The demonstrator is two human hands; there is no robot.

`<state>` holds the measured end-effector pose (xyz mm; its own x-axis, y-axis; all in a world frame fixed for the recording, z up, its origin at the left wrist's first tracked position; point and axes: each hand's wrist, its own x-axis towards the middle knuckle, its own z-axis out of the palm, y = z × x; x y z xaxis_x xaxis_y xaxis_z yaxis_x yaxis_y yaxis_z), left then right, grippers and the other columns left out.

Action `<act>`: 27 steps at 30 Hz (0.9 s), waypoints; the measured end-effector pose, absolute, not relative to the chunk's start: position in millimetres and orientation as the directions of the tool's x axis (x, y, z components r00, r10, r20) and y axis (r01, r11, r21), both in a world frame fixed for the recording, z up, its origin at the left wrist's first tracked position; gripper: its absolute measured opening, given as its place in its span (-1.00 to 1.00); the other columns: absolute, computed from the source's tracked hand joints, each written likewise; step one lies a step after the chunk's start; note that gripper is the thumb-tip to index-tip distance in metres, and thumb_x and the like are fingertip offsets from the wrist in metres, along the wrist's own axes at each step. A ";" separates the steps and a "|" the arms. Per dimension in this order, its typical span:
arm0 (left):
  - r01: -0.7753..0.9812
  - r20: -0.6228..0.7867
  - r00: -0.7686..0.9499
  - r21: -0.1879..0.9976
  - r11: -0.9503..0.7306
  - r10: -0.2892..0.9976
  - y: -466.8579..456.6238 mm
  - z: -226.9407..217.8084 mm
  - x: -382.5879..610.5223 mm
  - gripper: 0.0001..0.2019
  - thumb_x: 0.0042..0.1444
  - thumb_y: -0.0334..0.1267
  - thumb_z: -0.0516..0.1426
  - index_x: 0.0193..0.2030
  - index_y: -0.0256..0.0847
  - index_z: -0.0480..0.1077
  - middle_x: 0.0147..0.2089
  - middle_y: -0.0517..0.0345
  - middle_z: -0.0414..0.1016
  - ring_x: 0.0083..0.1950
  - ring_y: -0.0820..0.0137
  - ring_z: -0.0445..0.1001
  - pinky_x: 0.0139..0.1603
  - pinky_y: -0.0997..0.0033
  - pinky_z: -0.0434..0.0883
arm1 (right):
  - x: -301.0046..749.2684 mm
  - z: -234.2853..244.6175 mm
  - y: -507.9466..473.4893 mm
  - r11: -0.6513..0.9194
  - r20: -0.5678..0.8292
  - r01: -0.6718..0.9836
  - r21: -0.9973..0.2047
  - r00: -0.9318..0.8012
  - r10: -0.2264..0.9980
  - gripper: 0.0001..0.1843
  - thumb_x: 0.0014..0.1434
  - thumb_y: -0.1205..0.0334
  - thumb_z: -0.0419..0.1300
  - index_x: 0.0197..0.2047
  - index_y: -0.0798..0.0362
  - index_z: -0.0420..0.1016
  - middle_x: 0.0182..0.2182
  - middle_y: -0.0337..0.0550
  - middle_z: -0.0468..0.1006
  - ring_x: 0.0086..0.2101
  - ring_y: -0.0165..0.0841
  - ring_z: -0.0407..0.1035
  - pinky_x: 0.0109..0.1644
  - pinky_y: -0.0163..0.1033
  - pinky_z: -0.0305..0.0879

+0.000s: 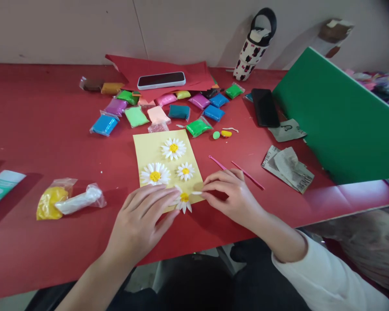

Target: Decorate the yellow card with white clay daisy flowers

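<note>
A yellow card [142, 149] lies on the table with daisies made of white petals and yellow centres. The lowest daisy [184, 198] overhangs the card's bottom edge, and its petals are unevenly spaced. Between the thumb and fingertips of my right hand [231, 192] is a thin white clay petal [197, 193], its tip pointing at this daisy's yellow centre. My left hand [145, 214] rests over the card's lower left corner, fingers stretched out and fingertips at the daisy's left petals. Just beyond my right hand lie a pink clay tool [216, 162] and a thin pink stick [251, 176].
Several coloured clay packets [198, 126] lie behind the card. A phone [162, 80] rests on red paper; a dark phone [265, 108] sits right of it. A green board [340, 125] leans at right, near paper scraps [290, 166]. A patterned bottle [251, 52] stands behind. Yellow clay [52, 203] lies left.
</note>
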<state>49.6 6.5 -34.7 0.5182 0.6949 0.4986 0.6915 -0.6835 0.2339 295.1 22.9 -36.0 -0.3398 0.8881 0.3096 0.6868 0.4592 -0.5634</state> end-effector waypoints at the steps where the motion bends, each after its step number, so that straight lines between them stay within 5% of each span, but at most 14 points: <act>1: 0.682 0.508 0.503 0.265 -0.682 0.700 6.2 -32.7 55.6 -0.63 0.15 -0.29 0.23 0.11 -0.15 0.38 0.01 0.07 0.59 0.06 0.22 0.51 0.12 0.20 0.41 | 291.9 -33.2 20.5 0.441 0.285 0.656 -0.612 -0.338 0.897 -0.90 0.22 0.20 0.23 -0.31 -0.07 0.59 -0.25 -0.23 0.63 -0.21 -0.33 0.48 0.02 -0.08 0.07; 9: 0.619 0.521 0.415 0.438 -0.651 0.746 6.6 -18.7 84.7 -0.92 0.19 -0.30 0.21 -0.17 -0.08 0.47 -0.22 0.27 0.63 -0.16 0.37 0.56 0.01 0.29 0.42 | 287.9 -22.1 12.7 0.379 0.213 0.498 -0.780 -0.358 0.909 -0.83 0.28 0.18 0.15 -0.24 -0.06 0.58 -0.23 -0.21 0.64 -0.18 -0.32 0.47 0.05 -0.08 0.14; 13: 0.643 0.497 0.296 0.528 -0.555 0.816 5.5 -15.9 85.9 -0.92 0.18 -0.23 0.22 -0.18 -0.07 0.48 -0.22 0.27 0.62 -0.16 0.38 0.55 -0.02 0.32 0.45 | 294.1 -18.0 14.0 0.402 0.258 0.472 -0.785 -0.340 0.904 -0.83 0.26 0.14 0.17 -0.12 -0.06 0.54 -0.22 -0.22 0.64 -0.17 -0.31 0.46 0.07 -0.08 0.10; 19: 0.607 0.473 0.257 0.599 -0.522 0.842 2.4 -15.1 87.6 -0.89 0.18 -0.20 0.22 -0.15 -0.05 0.49 -0.22 0.27 0.63 -0.16 0.39 0.57 -0.08 0.37 0.49 | 286.0 -20.4 11.3 0.392 0.241 0.408 -0.825 -0.372 0.896 -0.91 0.26 0.20 0.20 -0.24 -0.05 0.55 -0.27 -0.26 0.66 -0.21 -0.35 0.49 0.00 -0.12 0.15; 23: 0.628 0.414 0.250 0.619 -0.471 0.876 2.7 -13.9 88.4 -0.79 0.17 -0.13 0.22 -0.07 -0.06 0.48 -0.15 0.19 0.62 -0.14 0.34 0.59 -0.09 0.33 0.52 | 284.2 -23.3 10.7 0.466 0.335 0.429 -0.774 -0.349 0.876 -0.87 0.27 0.21 0.19 -0.29 -0.07 0.57 -0.30 -0.26 0.65 -0.24 -0.37 0.50 -0.02 -0.12 0.19; 27: 0.597 0.415 0.288 0.627 -0.500 0.863 3.3 -13.3 88.1 -0.91 0.20 -0.17 0.20 -0.21 -0.05 0.51 -0.25 0.24 0.63 -0.21 0.38 0.59 -0.14 0.38 0.51 | 285.8 -22.9 8.8 0.558 0.465 0.529 -0.640 -0.312 0.829 -0.89 0.24 0.21 0.22 -0.28 -0.09 0.59 -0.29 -0.25 0.64 -0.27 -0.38 0.50 0.07 -0.07 0.14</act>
<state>88.1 3.3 -13.3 0.2877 0.8634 0.4145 0.5970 -0.5001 0.6273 285.8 8.8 -22.9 -0.3122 0.8286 0.4648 0.5288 0.5580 -0.6395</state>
